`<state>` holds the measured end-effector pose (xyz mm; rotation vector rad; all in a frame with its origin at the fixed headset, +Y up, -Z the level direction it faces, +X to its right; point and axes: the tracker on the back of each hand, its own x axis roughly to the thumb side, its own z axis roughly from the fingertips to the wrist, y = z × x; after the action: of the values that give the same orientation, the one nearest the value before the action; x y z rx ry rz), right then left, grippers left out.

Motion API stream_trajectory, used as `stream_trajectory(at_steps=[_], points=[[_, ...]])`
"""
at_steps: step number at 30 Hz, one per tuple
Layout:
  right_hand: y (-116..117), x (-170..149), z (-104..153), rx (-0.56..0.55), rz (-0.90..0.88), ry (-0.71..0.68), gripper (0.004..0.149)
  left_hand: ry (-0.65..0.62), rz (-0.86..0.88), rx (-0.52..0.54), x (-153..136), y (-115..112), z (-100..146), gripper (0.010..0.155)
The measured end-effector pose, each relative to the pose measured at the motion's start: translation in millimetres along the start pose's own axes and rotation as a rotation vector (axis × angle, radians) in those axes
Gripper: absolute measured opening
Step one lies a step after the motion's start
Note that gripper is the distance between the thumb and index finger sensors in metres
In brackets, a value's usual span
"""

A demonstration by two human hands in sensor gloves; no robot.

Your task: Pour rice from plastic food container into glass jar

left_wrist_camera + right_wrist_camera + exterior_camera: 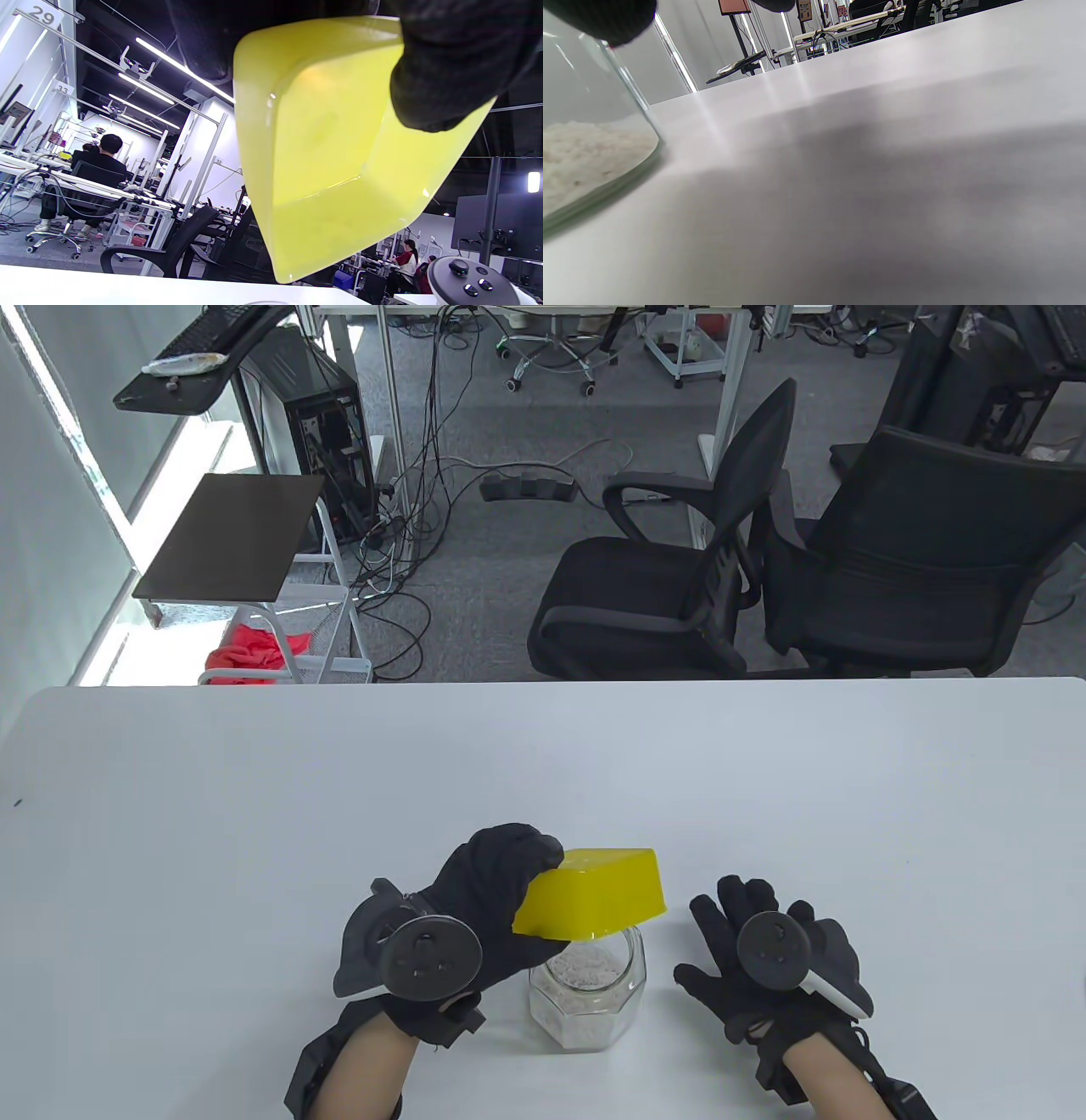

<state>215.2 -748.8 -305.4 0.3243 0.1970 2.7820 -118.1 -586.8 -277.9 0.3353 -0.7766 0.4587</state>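
Note:
A yellow plastic container (594, 892) is tipped upside down over the mouth of a glass jar (587, 993), which stands on the white table (543, 780) near the front edge. White rice (584, 969) fills the jar's lower part. My left hand (488, 899) grips the container's left end; in the left wrist view the container (339, 152) fills the middle with my fingers (445, 76) on its bottom. My right hand (755, 959) lies open and flat on the table just right of the jar, touching nothing. The right wrist view shows the jar (589, 140) with rice at the left.
Two black office chairs (679, 585) stand beyond the table's far edge. A small dark side table (229, 538) and a computer tower (314, 424) stand at the back left with cables on the floor.

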Motion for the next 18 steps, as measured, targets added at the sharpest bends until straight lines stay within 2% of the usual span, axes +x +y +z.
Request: stream_trajectory(at_steps=[5, 9, 14, 18], points=[[0, 0, 0, 0.002, -0.003, 0.004, 0.082, -0.02, -0.003, -0.013, -1, 1, 0, 0.085], [-1, -1, 0, 0.001, -0.005, 0.005, 0.082, 0.012, 0.02, 0.009, -5, 2, 1, 0.085], [-1, -1, 0, -0.002, -0.005, 0.005, 0.082, 0.117, 0.101, 0.1, -23, 7, 6, 0.086], [-1, -2, 0, -0.001, -0.008, 0.007, 0.082, 0.257, 0.173, 0.182, -48, 14, 14, 0.086]])
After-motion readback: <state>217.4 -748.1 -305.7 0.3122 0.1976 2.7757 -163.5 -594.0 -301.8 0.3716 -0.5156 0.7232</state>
